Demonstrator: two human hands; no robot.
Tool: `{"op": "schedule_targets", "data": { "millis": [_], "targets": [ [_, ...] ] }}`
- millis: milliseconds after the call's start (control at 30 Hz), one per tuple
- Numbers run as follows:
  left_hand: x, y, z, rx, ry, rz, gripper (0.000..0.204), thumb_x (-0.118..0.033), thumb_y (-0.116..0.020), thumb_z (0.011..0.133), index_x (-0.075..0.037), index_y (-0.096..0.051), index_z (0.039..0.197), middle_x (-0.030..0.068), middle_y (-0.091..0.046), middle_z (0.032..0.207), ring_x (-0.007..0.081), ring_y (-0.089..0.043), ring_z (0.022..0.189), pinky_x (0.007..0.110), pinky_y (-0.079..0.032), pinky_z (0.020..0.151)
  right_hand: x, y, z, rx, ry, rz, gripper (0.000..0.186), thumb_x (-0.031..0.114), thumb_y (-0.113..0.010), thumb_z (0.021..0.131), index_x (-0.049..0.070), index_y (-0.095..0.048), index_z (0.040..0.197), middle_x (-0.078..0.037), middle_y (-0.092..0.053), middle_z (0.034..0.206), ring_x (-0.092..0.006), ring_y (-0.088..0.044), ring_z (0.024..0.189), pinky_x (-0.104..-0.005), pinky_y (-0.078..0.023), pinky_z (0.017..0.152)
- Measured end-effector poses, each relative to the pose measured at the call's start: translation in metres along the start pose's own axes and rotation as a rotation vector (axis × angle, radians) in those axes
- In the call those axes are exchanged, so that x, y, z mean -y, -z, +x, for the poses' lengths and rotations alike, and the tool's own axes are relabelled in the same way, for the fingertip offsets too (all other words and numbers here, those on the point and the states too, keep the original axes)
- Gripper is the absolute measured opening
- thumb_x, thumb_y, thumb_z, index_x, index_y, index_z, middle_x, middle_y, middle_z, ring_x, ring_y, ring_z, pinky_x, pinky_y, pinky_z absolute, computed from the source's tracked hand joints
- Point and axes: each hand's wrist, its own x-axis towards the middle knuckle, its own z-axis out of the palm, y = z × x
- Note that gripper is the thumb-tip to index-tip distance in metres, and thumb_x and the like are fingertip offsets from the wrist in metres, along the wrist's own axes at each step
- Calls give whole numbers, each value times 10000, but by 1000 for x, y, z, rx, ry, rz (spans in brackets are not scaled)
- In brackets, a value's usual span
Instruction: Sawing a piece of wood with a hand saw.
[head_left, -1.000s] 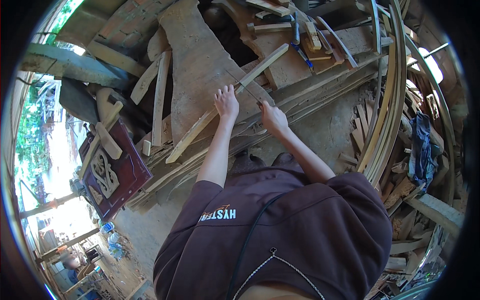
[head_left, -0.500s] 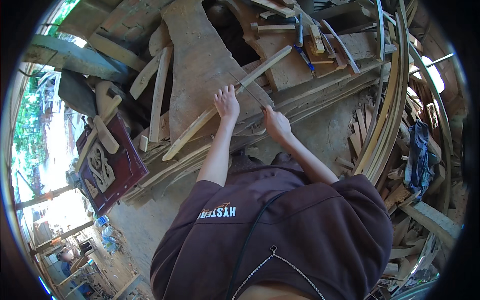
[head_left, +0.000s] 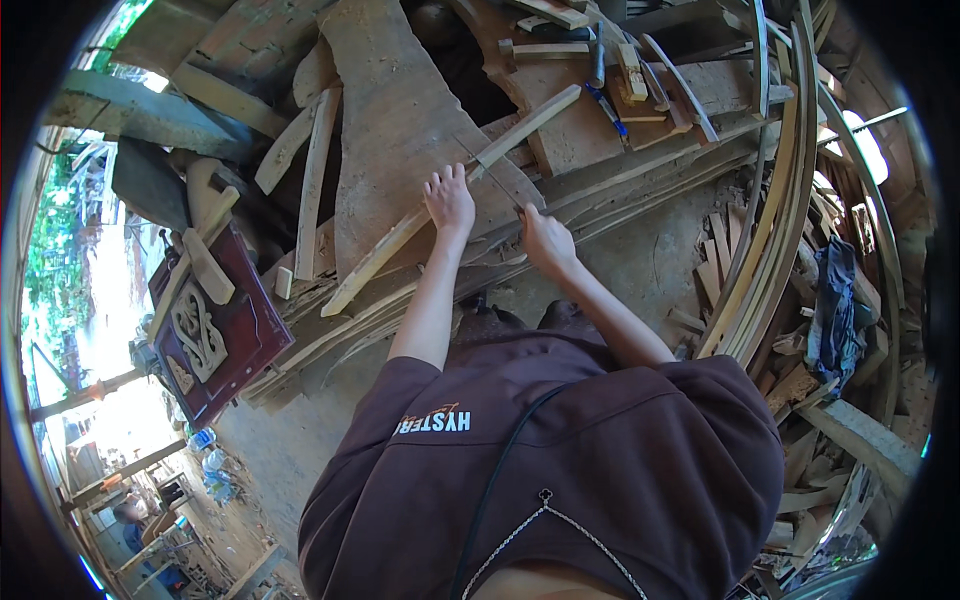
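A pale wooden strip (head_left: 380,260) lies diagonally across a broad rough slab (head_left: 388,119). My left hand (head_left: 450,204) has its fingers bent over the strip, holding it against the slab. My right hand (head_left: 547,243) is closed on the handle of a thin blade tool, apparently a saw (head_left: 500,185), whose blade crosses the strip just right of my left hand. The handle is mostly hidden in my fingers.
Offcuts (head_left: 630,70) and a blue-handled tool (head_left: 607,108) lie back right. A maroon panel (head_left: 255,340) with pale carving leans left. Long curved strips (head_left: 760,260) and scrap wood (head_left: 730,245) line the right. A person (head_left: 135,530) is at lower left.
My right hand and the blade moved a little toward me and right, then slightly back up. My left hand stayed on the strip. The whole view has shifted slightly.
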Motion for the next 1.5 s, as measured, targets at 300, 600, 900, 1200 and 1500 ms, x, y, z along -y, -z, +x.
{"op": "schedule_targets", "data": {
  "millis": [300,600,900,1200,1500],
  "targets": [
    [-5,-5,5,-19,-24,0,164,-126,-517,872,-133,-578,1023,63,-601,974,254,-572,975,402,-413,820,3,-18,43,-146,82,66,209,259,-429,977,60,-492,971,-263,-632,723,-461,-626,710,-562,-481,634],
    [-6,-3,3,-8,-53,-20,170,-125,-515,865,-127,-575,1024,67,-611,1008,258,-577,1002,393,-418,852,0,-7,29,-105,48,40,197,240,-427,971,54,-490,977,-260,-644,748,-454,-635,726,-553,-491,639],
    [0,-4,1,-13,-19,0,225,-106,-508,864,-122,-583,1076,75,-605,1021,264,-578,1000,402,-420,843,2,-7,4,-72,25,71,204,239,-430,968,47,-496,990,-262,-653,772,-453,-645,747,-541,-502,650],
    [-8,2,6,14,-55,-29,225,-107,-501,872,-112,-583,1082,80,-606,1023,281,-580,1032,429,-424,891,19,-5,53,-134,22,71,224,253,-429,970,45,-513,978,-256,-655,782,-445,-645,752,-540,-500,652],
    [-1,-2,2,-3,-30,-18,227,-111,-495,877,-107,-593,1081,80,-613,1027,280,-580,1026,424,-421,872,3,-6,-2,-57,-25,79,240,257,-422,975,48,-531,1020,-253,-657,780,-439,-648,748,-538,-500,651]
  ]
}}
